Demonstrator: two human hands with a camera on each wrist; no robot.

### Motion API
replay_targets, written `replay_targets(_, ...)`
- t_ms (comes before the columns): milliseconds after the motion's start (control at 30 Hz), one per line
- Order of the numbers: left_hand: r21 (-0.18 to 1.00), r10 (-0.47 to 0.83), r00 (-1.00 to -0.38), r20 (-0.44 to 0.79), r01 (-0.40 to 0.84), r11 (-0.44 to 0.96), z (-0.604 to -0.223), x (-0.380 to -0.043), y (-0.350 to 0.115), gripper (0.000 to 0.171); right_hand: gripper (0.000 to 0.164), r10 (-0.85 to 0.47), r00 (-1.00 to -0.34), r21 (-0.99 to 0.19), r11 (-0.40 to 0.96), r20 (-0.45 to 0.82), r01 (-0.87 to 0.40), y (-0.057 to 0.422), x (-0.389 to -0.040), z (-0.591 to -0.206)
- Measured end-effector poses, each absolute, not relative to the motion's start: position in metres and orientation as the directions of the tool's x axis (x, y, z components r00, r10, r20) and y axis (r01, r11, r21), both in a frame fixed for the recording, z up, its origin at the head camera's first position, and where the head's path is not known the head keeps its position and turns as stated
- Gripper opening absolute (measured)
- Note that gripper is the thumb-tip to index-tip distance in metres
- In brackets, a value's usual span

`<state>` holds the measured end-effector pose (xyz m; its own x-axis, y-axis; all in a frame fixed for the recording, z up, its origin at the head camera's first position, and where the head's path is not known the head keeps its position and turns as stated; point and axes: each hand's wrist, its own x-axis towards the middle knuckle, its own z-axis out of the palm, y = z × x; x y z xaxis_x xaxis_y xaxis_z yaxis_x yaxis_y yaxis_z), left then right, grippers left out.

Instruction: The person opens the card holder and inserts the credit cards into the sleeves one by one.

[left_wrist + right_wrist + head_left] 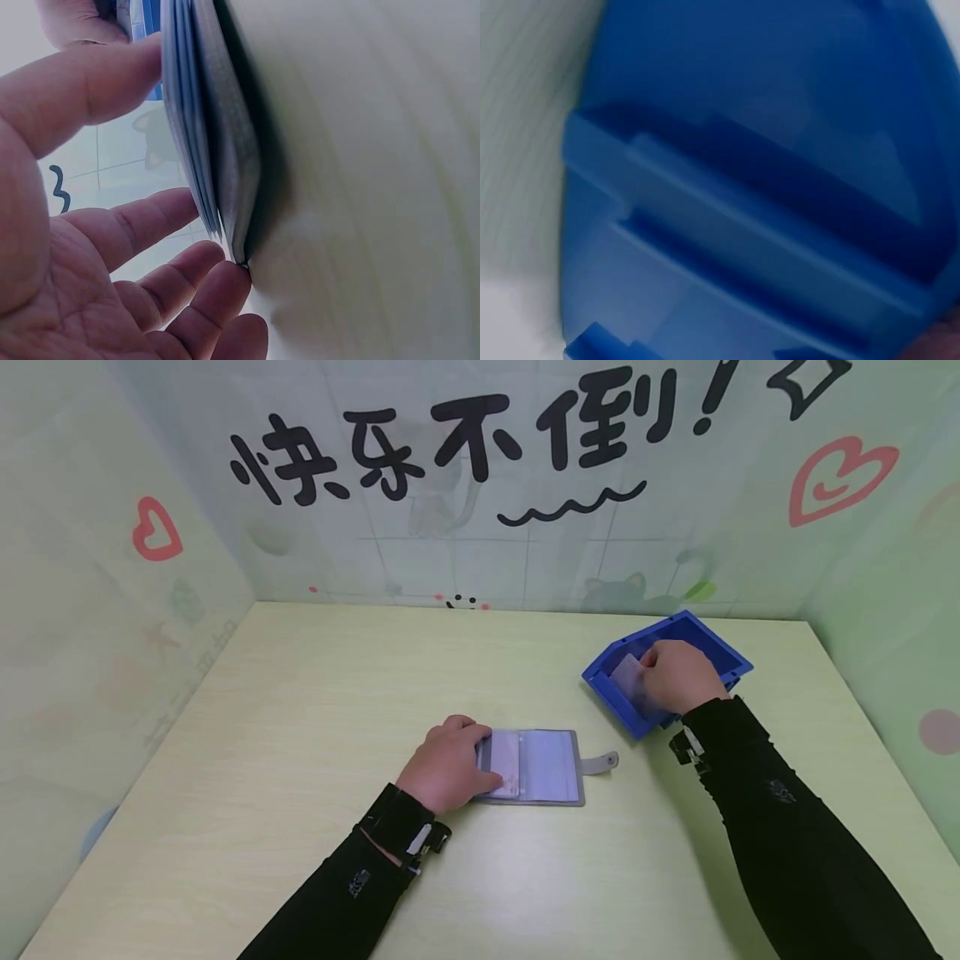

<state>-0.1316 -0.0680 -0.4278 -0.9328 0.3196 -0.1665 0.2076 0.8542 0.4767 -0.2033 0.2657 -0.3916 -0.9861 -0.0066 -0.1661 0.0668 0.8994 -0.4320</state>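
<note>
A small grey card holder (551, 766) lies spread on the table, its clear sleeves showing and its snap strap pointing right. My left hand (442, 764) holds its left side, the thumb on a sleeve with a pinkish card and the other fingers along the edge. In the left wrist view that thumb (97, 82) touches the stacked sleeves (187, 112). Over at the right, my right hand (681, 677) reaches into a blue plastic box (686, 625) and pinches a pale pinkish card (627, 673). In the right wrist view the blue box (780, 232) covers most of the picture.
The pale wood table (337, 677) runs back to a printed wall (465, 543) with large black characters. Side walls (885, 610) stand at left and right. The blue box sits near the table's back right, behind and right of the card holder.
</note>
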Motion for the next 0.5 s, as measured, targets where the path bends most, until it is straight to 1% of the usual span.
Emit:
replay_targets(133,0.472,0.318,-0.933,-0.168,0.207,0.857,-0.428,-0.132,-0.068,0.067,0.036,0.021,-0.992,-0.501,0.862,-0.123,0.08,0.267,-0.195,-0.379)
replay_targets(267,0.468,0.316,-0.933,-0.171,0.205,0.86,-0.428,-0.132,-0.068,0.068,0.039,0.086,-0.994,-0.549,0.829,-0.065,0.108,0.265,-0.186,-0.371)
replay_targets(400,0.466,0.316,-0.933,-0.174,0.204,0.861,-0.428,-0.133,-0.068,0.068,0.037,0.155,-0.988,-0.596,0.792,-0.009,0.129,0.255,-0.175,-0.366)
replay_targets(500,0.465,0.315,-0.933,-0.177,0.203,0.862,-0.428,-0.133,-0.068,0.069,0.033,0.172,-0.985,-0.637,0.76,0.006,0.129,0.242,-0.164,-0.365)
